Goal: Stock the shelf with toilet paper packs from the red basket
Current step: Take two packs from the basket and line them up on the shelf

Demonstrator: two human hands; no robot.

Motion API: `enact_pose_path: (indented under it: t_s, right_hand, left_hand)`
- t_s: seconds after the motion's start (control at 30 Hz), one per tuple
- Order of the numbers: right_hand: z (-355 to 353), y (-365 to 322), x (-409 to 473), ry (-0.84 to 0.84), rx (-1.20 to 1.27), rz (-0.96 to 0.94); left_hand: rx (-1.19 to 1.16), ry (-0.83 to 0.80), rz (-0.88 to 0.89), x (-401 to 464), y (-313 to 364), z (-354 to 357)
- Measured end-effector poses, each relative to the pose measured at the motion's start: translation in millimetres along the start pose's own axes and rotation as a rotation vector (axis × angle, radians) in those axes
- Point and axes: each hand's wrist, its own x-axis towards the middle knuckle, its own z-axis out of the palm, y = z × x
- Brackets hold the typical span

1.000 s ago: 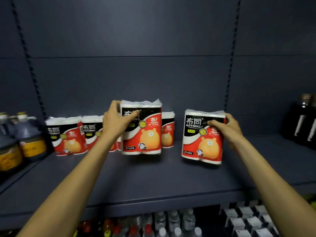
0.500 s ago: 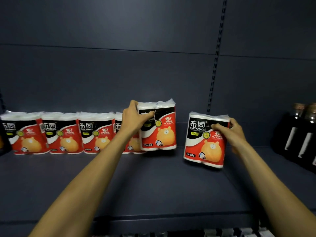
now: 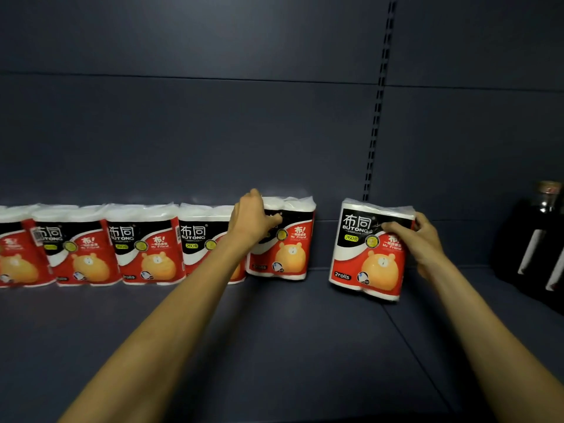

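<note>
- Your left hand (image 3: 253, 218) grips the top front corner of a red, black and white plastic-wrapped two-roll toilet paper pack (image 3: 282, 242). The pack stands at the back of the dark blue metal shelf (image 3: 274, 346), at the right end of the row of matching packs (image 3: 146, 244) beyond your left forearm.
- Your right hand (image 3: 419, 239) clasps the right side of a second identical wrapped pack (image 3: 370, 248). This one sits tilted, nearer you than the row, with a clear gap between the two held packs.
- Risk: the left-hand pack appears to overlap or press its neighbour. Pushing it further left could nudge the row crooked or tip a pack forward. I cannot tell if its base is fully down.
- Risk: the right-hand pack looks tilted on its lower edge. Letting go now, before it is flat, would likely topple it toward you; the soft rolls give little stable footing.
- Risk: the slick film wrap could slip under a one-sided grip as you slide it into the gap.
- Risk: dark glass bottles (image 3: 537, 239) stand just right of your right hand. A wide elbow or wrist swing could knock them.
- The red basket is not in view, so I cannot judge the remaining stock.
</note>
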Motion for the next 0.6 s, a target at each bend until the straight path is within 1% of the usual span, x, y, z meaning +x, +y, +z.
enact_pose_path:
  t_s: [0.13,0.27,0.4,0.47,0.53,0.6]
  right_hand:
    - [-0.2,4.7,5.1,0.011,-0.003,-0.01]
    - [0.6,9.2,7.0,0.004,-0.007,-0.009]
    - [0.7,10.8,7.2,-0.011,-0.009,-0.016]
    - [1.0,10.0,7.8,-0.021,-0.01,-0.017]
    - [2.2,9.1,9.0,-0.032,-0.003,-0.02]
    - [5.0,8.3,10.7,-0.05,0.007,-0.018]
  left_hand:
    - [0.121,-0.03,-0.013,-1.1,4.1,1.8]
    - [0.176,-0.028,-0.008,-4.6,8.1,4.2]
    - [0.28,-0.047,0.055,-6.6,7.0,1.5]
    - [0.341,-0.026,0.111,-8.9,8.7,-5.8]
    - [0.327,0.066,0.175,-12.9,11.7,-16.6]
    - [0.187,0.112,0.246,-18.8,13.3,-25.4]
